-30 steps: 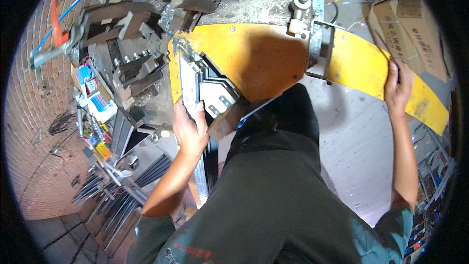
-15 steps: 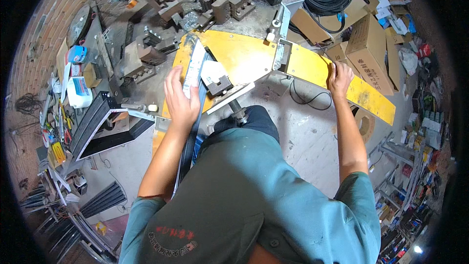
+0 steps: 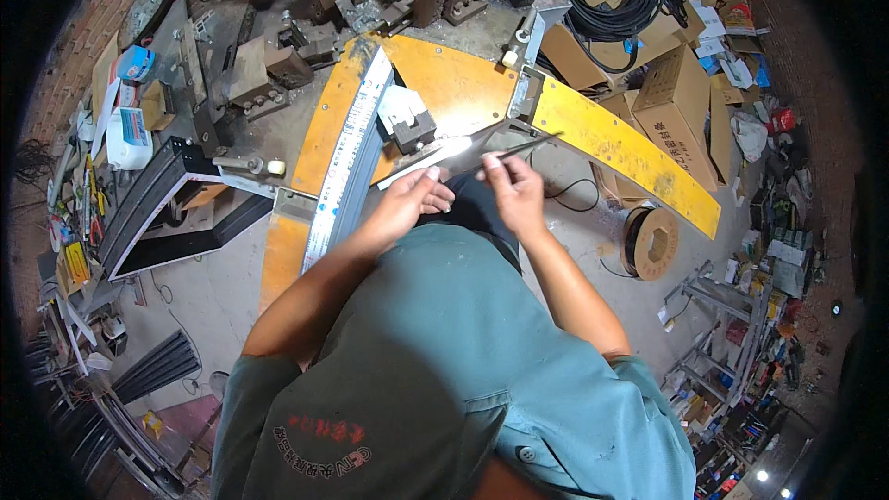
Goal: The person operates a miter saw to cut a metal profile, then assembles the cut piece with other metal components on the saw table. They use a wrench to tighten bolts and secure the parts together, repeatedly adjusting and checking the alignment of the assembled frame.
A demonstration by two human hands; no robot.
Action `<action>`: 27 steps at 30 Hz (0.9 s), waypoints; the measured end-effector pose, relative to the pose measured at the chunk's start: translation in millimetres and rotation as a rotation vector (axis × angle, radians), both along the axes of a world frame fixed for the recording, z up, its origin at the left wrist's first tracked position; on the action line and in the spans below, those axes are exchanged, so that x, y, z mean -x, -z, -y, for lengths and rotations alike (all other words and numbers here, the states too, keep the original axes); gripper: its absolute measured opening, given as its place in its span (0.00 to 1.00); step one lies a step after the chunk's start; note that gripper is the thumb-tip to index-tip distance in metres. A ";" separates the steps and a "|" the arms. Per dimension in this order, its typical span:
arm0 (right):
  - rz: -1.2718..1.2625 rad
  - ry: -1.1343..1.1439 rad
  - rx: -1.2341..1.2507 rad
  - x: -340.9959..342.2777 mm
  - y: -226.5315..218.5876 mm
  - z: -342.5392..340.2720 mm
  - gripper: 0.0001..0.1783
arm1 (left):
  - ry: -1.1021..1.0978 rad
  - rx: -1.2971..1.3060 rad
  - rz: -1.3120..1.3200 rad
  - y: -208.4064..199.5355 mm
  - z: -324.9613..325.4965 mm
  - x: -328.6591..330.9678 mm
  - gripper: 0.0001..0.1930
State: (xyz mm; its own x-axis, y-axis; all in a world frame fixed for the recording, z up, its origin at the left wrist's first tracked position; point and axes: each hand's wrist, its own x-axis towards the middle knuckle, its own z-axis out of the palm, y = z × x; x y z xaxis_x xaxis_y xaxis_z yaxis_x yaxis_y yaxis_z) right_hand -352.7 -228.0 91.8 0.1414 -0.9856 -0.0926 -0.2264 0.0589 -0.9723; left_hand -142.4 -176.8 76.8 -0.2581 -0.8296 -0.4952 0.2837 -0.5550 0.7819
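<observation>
My right hand pinches a thin dark strip, whose pointed end sticks out to the right. Close by on the left, my left hand has loosely bent fingers and its thumb apart; I see nothing held in it. Both hands are just in front of my body, at the near edge of the yellow worktop. Beside my left forearm a long dark profile with printed white film lies across the worktop. A notched dark block with a white piece sits against it.
A yellow side arm reaches to the right. Dark metal blocks stand at the back left. Coiled black cable and a cardboard box lie at the right. A bent black frame rests at the left; a spool stands on the floor.
My left hand has left the profile and my right hand has left the yellow side arm. Both have come together in front of me, and the thin dark strip now shows in my right hand.
</observation>
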 end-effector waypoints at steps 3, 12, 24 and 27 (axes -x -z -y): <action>-0.085 -0.148 0.057 -16.0 -5.7 -3.0 0.11 | -0.082 -0.073 -0.020 8.5 1.4 -1.1 0.19; -0.309 -0.453 0.295 -27.6 -14.3 25.8 0.10 | -0.295 -0.119 -0.246 36.6 11.3 7.3 0.13; -0.399 -0.529 0.420 -41.0 -22.3 28.7 0.10 | -0.532 -0.115 -0.284 41.8 19.4 25.6 0.11; -0.436 -0.534 0.472 -50.1 -31.0 27.2 0.09 | -0.553 -0.121 -0.241 41.5 21.6 25.6 0.12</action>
